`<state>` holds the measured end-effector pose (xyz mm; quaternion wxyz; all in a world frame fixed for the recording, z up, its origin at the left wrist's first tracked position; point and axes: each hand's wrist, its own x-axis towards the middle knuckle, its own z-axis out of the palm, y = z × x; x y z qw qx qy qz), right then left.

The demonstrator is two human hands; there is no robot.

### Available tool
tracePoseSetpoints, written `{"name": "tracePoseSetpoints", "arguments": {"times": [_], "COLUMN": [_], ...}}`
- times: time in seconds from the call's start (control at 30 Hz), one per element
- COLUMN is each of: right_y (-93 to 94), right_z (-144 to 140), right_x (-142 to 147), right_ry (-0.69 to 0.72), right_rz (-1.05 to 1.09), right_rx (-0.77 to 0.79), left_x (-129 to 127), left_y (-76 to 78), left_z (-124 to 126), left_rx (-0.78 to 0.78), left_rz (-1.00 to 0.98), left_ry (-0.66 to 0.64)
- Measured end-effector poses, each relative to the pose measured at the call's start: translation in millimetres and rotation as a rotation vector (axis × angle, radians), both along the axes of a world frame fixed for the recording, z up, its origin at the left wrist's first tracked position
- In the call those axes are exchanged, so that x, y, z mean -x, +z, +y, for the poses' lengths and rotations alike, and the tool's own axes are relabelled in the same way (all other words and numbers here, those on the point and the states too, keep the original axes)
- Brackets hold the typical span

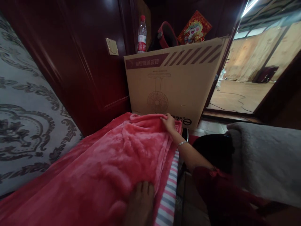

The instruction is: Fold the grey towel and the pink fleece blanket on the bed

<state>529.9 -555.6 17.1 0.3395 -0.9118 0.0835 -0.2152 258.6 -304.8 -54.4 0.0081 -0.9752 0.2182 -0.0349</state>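
Right hand: your right hand (168,121) reaches out to the far corner of the blanket (105,163) and has its fingers closed on the edge there; a bracelet (182,143) sits on that wrist.
Left hand: your left hand (140,201) lies flat on the near part of the blanket, fingers together and pointing away from you, gripping nothing; the wrist is cut off by the bottom edge.
Blanket: pink and fluffy, spread along the bed from the lower left up to the cardboard box (174,84), rumpled at the far end.
Striped sheet: a striped sheet (168,197) shows only as a narrow strip beneath the blanket's right edge.
Box: it stands just beyond the blanket's far corner; its print is upside down and hard to read.
On top of the box: a water bottle (142,34) and a dark round thing behind the rim, too hidden to name.
Right side: a grey cover (265,160), cut off by the frame.
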Motion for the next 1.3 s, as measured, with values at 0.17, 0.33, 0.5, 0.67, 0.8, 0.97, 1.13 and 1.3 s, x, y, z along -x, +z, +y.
{"name": "tracePoseSetpoints", "arguments": {"times": [0.17, 0.33, 0.5, 0.67, 0.8, 0.97, 1.13, 1.3], "right_y": [-22.3, -38.5, -37.9, -36.6, -31.2, -21.5, -13.8, -15.4], "right_z": [-54, -60, -61, -58, -55, -53, -57, -59], "right_x": [-3, -4, -4, 1, 3, 2, 5, 11], "right_ry": [-0.251, -0.236, -0.348, -0.378, -0.345, -0.299, -0.317, -0.405], "right_rz": [0.097, 0.138, 0.189, 0.285, 0.342, 0.406, 0.396, 0.350], "right_rx": [-0.135, -0.137, -0.087, -0.007, 0.070, 0.103, 0.051, -0.011], "left_x": [1, -1, -1, 0, 2, 5, 6, 7], "left_y": [11.4, 7.3, 15.6, 38.7, 43.8, 45.4, 45.8, 19.8], "left_z": [-4, -1, 7, 5, 5, 2, 6, 25], "left_rx": [-0.007, 0.007, 0.044, 0.077, 0.123, 0.108, 0.114, 0.183], "left_rz": [0.072, 0.122, 0.129, 0.273, 0.272, 0.224, 0.236, 0.190], "left_ry": [0.034, 0.063, 0.018, -0.022, -0.034, -0.027, -0.012, -0.052]}}
